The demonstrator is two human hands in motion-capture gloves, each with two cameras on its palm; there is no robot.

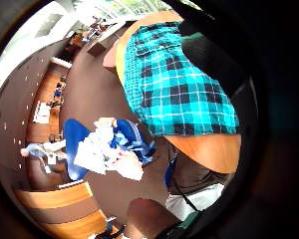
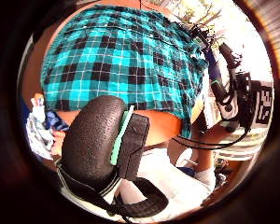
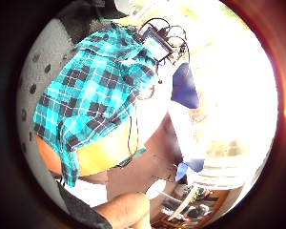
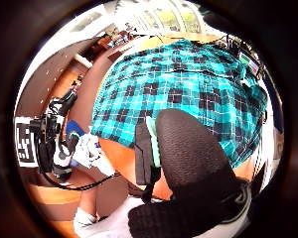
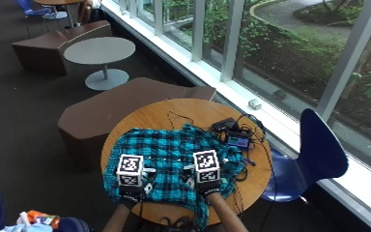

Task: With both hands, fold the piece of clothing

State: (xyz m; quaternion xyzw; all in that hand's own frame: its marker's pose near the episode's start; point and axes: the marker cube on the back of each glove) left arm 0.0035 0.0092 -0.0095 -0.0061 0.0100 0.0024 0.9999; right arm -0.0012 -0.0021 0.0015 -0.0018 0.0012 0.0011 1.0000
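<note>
While hovering side by side over the near half of the teal-and-black plaid shirt (image 5: 173,166), left hand (image 5: 133,191) and right hand (image 5: 206,186) grip nothing. Judged from the palm views: shirt lying flat and apart below each palm, a thumb jutting free above the cloth and the bench (image 5: 166,113) edge, so both hands taken as open and empty, though fingers themselves hidden in the outside view.

Shirt spread wide across the round wooden bench, directly beneath both hands and reaching beyond them toward the far side; near hem at or just over the bench edge below the wrists; right edge bunched and hanging a little beside the right hand. Small device with a tangle of cables (image 5: 237,137) lying beyond the right hand, touching or just beside the shirt's far right corner.

Probably the very start of a fold: garment laid out, no crease visible. Next, likely lowering both hands to pinch an edge or the two near corners together, then lifting and carrying evenly across, keeping cloth off the cables.
</note>
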